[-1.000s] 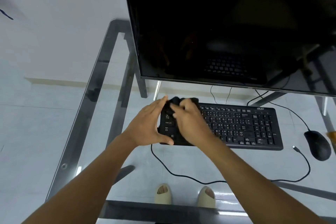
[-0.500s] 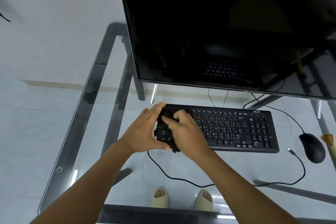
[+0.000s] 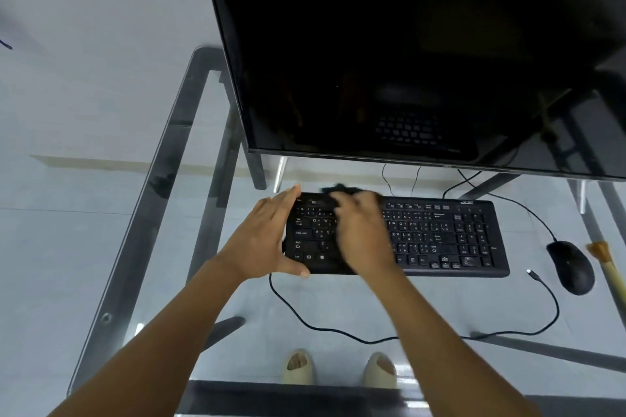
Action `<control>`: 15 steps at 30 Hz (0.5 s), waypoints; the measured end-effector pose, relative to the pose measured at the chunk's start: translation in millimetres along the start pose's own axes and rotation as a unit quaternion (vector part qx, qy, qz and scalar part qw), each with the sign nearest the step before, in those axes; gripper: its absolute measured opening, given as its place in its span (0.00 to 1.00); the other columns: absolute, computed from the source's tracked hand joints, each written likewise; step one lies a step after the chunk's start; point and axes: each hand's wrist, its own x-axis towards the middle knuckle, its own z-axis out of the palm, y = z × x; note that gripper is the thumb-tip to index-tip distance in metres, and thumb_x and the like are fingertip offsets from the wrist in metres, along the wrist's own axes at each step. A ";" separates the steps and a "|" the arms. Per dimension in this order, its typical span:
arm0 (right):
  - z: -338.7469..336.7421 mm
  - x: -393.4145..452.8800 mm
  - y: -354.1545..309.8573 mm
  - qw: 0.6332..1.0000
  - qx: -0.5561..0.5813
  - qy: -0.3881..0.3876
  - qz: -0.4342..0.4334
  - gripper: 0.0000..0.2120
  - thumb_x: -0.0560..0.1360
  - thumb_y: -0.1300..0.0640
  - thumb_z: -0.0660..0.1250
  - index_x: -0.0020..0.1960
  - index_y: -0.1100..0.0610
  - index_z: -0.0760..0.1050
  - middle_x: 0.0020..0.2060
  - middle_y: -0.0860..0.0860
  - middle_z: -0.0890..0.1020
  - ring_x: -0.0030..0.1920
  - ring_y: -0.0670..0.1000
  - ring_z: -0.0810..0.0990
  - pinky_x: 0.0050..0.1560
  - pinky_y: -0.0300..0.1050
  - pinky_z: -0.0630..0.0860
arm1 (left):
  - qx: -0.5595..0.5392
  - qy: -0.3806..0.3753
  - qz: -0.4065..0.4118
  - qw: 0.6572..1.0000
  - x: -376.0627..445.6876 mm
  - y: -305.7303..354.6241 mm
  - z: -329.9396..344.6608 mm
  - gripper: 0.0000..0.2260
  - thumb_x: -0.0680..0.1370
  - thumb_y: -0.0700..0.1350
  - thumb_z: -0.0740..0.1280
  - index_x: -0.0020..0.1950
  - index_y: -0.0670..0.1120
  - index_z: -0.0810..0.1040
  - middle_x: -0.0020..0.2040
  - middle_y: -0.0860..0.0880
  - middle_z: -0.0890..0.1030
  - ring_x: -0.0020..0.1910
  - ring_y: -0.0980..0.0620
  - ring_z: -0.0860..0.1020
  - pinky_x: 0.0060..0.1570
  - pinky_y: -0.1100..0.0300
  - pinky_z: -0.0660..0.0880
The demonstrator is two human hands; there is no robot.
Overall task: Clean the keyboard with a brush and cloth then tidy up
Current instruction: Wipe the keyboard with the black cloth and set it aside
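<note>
Keyboard (image 3: pixel 440 237), flat black plastic, lies on the glass tabletop (image 3: pixel 338 308). Left hand (image 3: pixel 267 240) clasps its nine-o'clock end, fingers straight; right hand (image 3: pixel 364 234), blurred, presses a dark cloth (image 3: pixel 342 189) on the keys.

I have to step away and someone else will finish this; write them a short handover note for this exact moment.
Left hand braces the keyboard at its left end. Right hand, blurred, presses a dark cloth on the left keys. The brush lies at the right beside the mouse. Wiping is under way; the right half of the keys and the tidying remain.
</note>
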 end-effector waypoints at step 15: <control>-20.5 -44.5 35.0 0.998 -0.064 0.004 -0.015 0.15 0.76 0.63 0.67 0.60 0.52 0.79 0.52 0.55 0.75 0.46 0.55 0.77 0.47 0.56 0.80 | 0.051 -0.021 0.043 0.998 1.8 -5.3 0.7 0.64 0.55 0.73 0.73 0.79 0.48 0.42 0.79 0.50 0.54 0.77 0.56 0.49 0.75 0.55 0.38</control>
